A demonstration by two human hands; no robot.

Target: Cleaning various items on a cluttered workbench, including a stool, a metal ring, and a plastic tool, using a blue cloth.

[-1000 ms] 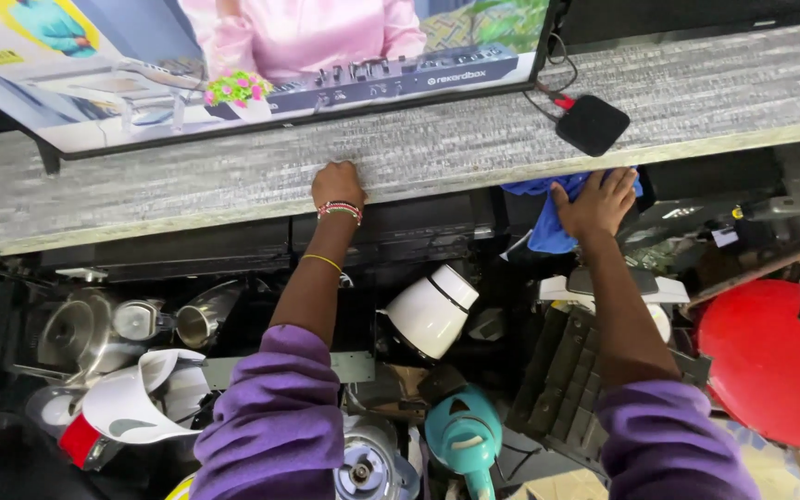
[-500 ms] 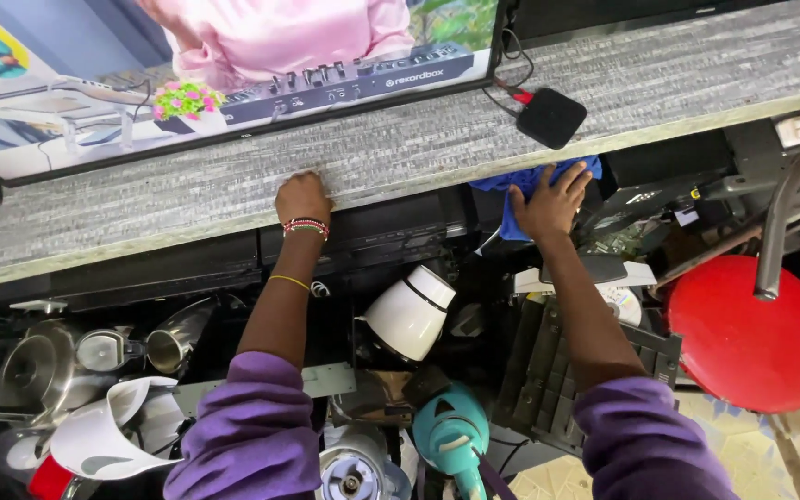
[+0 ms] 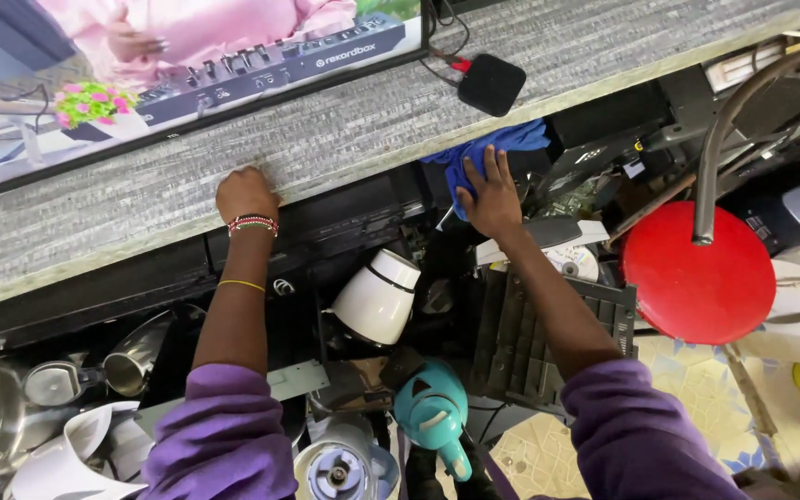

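My left hand [image 3: 245, 194] grips the front edge of a grey textured shelf [image 3: 344, 130], fingers curled over it; beaded bracelets ring the wrist. Just under that edge, my right hand [image 3: 486, 194] presses flat on a blue cloth [image 3: 483, 148] against a dark unit. A flat screen [image 3: 168, 65] stands on the shelf top, with a small black box [image 3: 491, 83] and its cables to the right of it.
Below the shelf lie a white kettle [image 3: 377, 296], a teal appliance [image 3: 430, 407], metal kettles [image 3: 94, 375], a blender base [image 3: 340, 468] and a black slatted unit [image 3: 530, 343]. A red round stool [image 3: 701, 273] with a metal leg stands at right, on a patterned tiled floor.
The view has swung right and down, so shelf and screen slide left. My right hand has moved down the blue cloth, below the shelf edge. The left hand keeps its grip.
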